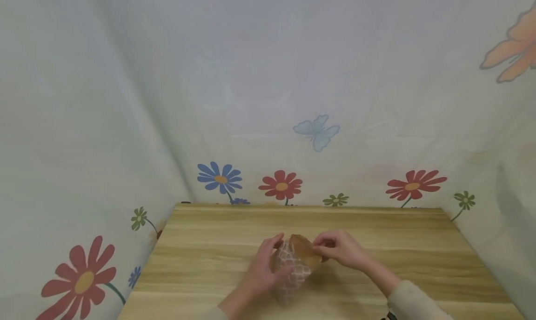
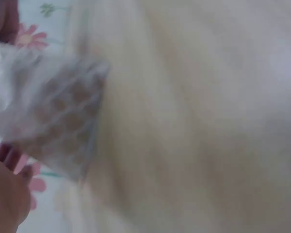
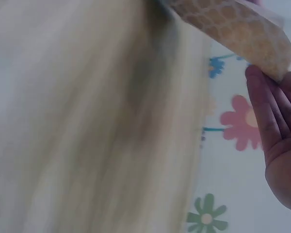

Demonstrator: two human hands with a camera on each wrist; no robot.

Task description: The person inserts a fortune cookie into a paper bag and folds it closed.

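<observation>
Between the two hands is a small bag (image 1: pixel 296 270) with a whitish net-like pattern and a plain brown part at its upper right. My left hand (image 1: pixel 264 267) holds its left side, with the thumb blurred across the front. At the upper right corner, my right hand (image 1: pixel 341 249) pinches the brown part between thumb and fingers. Blurred in the left wrist view, the bag (image 2: pixel 53 109) has a whitish, shiny end. Its brown corner (image 3: pixel 276 65) meets the right fingertips in the right wrist view.
A wood-grain table (image 1: pixel 209 236) lies under the hands. Pale curtain-like walls (image 1: pixel 251 78) with printed flowers and butterflies stand behind it and on both sides. Pale sleeves (image 1: pixel 412 301) cover the forearms, and a small dark thing (image 1: pixel 186 202) sits at the table's far left corner.
</observation>
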